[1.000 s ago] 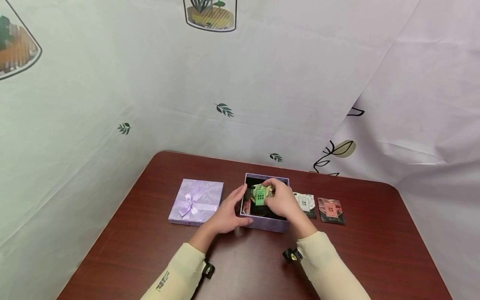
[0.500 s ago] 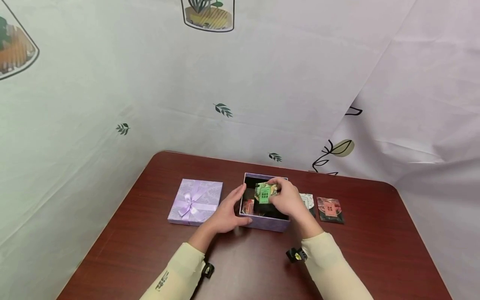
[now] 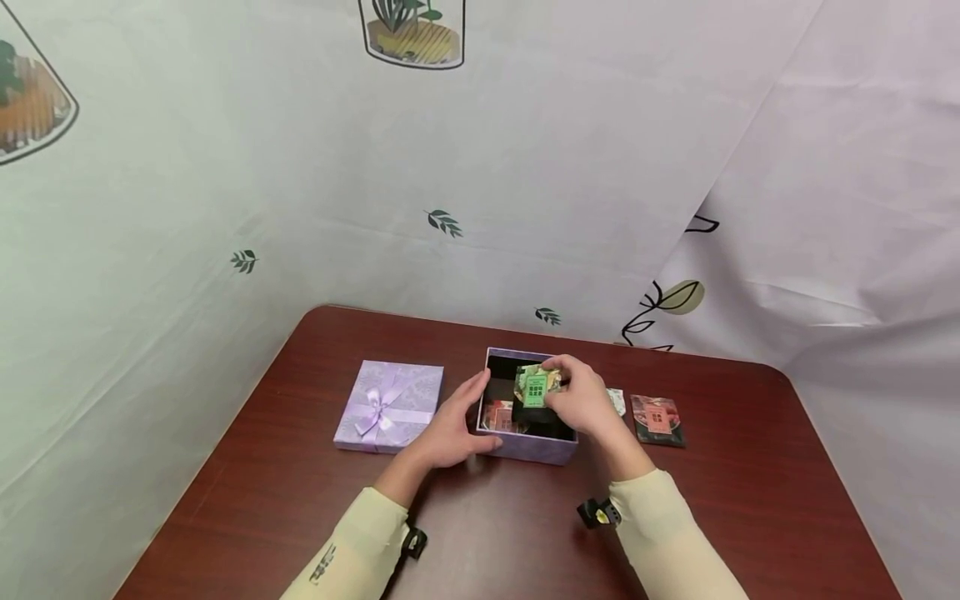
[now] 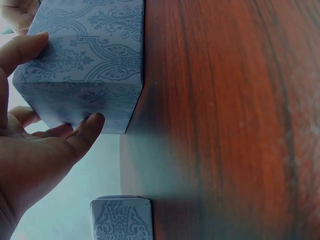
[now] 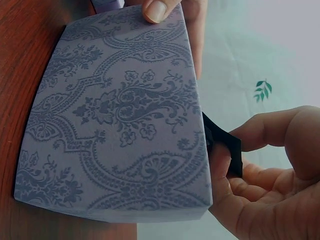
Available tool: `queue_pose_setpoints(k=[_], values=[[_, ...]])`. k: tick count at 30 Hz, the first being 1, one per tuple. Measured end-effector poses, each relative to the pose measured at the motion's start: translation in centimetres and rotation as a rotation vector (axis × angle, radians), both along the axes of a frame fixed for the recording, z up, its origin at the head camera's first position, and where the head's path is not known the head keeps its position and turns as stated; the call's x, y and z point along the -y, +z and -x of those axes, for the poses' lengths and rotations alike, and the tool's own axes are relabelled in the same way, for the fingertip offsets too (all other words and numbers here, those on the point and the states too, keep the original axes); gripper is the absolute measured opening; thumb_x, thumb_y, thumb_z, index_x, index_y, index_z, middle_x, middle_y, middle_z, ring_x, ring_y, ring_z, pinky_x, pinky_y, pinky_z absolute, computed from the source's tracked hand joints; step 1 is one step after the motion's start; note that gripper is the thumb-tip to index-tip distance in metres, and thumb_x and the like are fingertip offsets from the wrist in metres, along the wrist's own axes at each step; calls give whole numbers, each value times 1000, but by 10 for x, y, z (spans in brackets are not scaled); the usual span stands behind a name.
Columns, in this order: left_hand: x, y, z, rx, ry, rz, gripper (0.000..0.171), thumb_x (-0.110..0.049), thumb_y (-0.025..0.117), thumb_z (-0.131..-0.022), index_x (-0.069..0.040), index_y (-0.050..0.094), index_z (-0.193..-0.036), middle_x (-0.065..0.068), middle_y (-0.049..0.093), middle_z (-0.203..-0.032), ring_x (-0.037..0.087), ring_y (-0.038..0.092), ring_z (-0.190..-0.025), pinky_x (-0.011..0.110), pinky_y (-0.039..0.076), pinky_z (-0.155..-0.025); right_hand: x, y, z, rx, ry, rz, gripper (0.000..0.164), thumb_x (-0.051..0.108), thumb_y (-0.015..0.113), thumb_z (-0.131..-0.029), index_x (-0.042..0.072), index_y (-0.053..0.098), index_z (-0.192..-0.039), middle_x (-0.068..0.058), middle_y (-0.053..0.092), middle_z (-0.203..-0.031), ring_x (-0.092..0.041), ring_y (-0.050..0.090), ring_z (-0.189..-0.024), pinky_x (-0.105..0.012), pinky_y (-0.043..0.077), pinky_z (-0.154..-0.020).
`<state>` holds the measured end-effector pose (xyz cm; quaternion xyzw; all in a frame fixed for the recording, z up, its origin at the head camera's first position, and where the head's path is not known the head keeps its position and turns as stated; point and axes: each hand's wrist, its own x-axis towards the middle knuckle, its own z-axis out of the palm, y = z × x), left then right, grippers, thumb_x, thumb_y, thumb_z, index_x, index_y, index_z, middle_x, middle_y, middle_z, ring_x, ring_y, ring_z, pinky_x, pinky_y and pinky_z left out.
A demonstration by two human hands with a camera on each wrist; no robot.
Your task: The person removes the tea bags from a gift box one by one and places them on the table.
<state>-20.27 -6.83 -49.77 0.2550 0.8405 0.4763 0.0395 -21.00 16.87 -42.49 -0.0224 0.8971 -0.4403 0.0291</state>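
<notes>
An open purple patterned gift box [image 3: 527, 448] with a dark inside stands on the table. My left hand [image 3: 452, 423] grips its near left corner, thumb against the front wall and fingers along the left side, as the left wrist view [image 4: 50, 145] of the box's side also shows. My right hand [image 3: 587, 402] pinches the right edge of a sachet with a green label [image 3: 536, 390], held tilted over the box opening. In the right wrist view the sachet's dark edge [image 5: 231, 145] stands above the rim. A sachet with a red label [image 3: 501, 417] lies inside.
To the left lies the purple box lid [image 3: 405, 408] with a ribbon bow. On the right are a red-labelled sachet [image 3: 657, 419] and a white sachet [image 3: 617, 401], mostly hidden behind my right hand. A printed cloth [image 3: 525, 167] hangs behind the table [image 3: 495, 533].
My right hand has moved a little to the right with the green-labelled sachet, uncovering more of the red-labelled sachet inside the box. My left hand has stayed on the box.
</notes>
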Motion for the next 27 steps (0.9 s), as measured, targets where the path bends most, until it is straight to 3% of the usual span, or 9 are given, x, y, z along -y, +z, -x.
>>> queue_pose_setpoints(k=[9,13,20,27], values=[[0,-2,0,-8,0,7,104,-19,86,-78,-8,23,-160,13,23,-162,31,25,-145,52,27,-111,-5,2,-2,-3,-3,28,47,-8,63,-79,7,63,-124,-13,61,-105,-17,43,-53,-34,39,-54],[0,-2,0,-10,-5,7,104,-20,86,-78,-9,22,-160,13,22,-162,31,24,-145,53,27,-111,-7,3,-3,-8,-16,32,47,-7,63,-78,7,64,-123,-12,62,-102,-18,46,-56,-33,40,-54],[0,-1,1,-18,-6,7,105,-17,86,-77,-7,23,-159,15,23,-161,32,25,-144,50,27,-112,-13,4,-3,-14,-31,31,47,-6,64,-79,7,64,-124,-8,57,-83,-20,48,-64,-34,41,-57],[0,-1,1,-15,-9,6,104,-18,86,-77,-5,23,-159,16,23,-161,33,25,-144,52,26,-112,-20,8,-4,-14,-25,42,47,-6,63,-78,5,63,-125,-8,58,-86,-22,50,-66,-35,43,-57]])
